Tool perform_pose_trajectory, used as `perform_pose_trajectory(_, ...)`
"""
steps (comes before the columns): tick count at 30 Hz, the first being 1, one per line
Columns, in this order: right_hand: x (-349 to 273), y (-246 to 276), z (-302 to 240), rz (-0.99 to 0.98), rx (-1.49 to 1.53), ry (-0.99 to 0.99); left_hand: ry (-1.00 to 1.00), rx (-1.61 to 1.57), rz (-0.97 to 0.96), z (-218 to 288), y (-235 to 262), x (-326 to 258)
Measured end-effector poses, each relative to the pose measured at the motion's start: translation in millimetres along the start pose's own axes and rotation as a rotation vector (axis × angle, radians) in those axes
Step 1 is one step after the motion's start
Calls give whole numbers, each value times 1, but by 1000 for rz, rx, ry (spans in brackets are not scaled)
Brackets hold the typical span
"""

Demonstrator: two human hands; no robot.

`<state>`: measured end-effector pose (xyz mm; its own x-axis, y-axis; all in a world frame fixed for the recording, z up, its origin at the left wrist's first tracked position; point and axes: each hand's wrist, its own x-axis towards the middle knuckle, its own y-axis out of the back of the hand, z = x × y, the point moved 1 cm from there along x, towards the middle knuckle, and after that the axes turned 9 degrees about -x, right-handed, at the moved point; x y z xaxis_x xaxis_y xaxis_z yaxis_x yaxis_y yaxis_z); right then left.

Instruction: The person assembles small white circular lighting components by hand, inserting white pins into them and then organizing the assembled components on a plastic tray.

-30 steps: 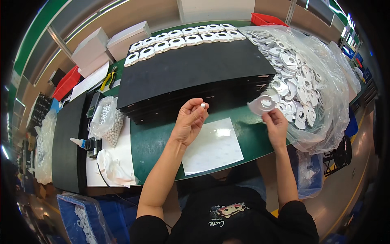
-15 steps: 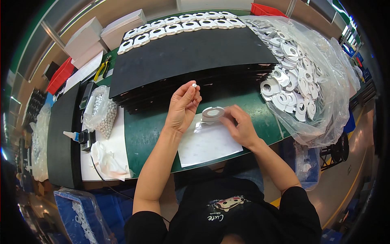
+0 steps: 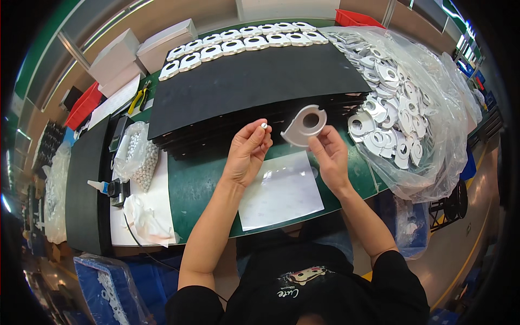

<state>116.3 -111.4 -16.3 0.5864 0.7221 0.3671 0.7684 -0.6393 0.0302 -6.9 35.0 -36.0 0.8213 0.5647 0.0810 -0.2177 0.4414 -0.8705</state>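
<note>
Rows of parts (image 3: 234,52) lined upper centre; left hand (image 3: 248,150) pinched a bead (image 3: 264,125), right hand (image 3: 331,157) a plate (image 3: 296,133), apart; right-side heap (image 3: 388,103) waited.

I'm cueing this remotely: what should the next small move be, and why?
Probably bring the small white piece in the left hand toward the flat holed part in the right hand: both are held up, near each other but apart.

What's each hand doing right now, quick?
Left hand: closed, pinching a small white piece.
Right hand: closed on the edge of a flat ring-shaped part.
</note>
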Motion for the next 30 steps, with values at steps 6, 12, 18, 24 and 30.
perform_pose_trajectory(6, 40, -20, -33, 15, 103, 52, 32, 21, 15, 4, -16, 1)
perform_pose_trajectory(12, 50, -28, -37, -31, 115, 18, 26, -14, -4, 12, -26, 5)
perform_pose_trajectory(18, 48, -31, -40, -78, 129, -4, 42, 22, 2, 14, -21, 4)
perform_pose_trajectory(24, 46, -41, -54, -175, 116, -87, 84, 47, -34, 26, -27, -6)
perform_pose_trajectory(30, 84, -87, -121, -276, -159, 143, 13, 46, -14, 59, -42, -20)
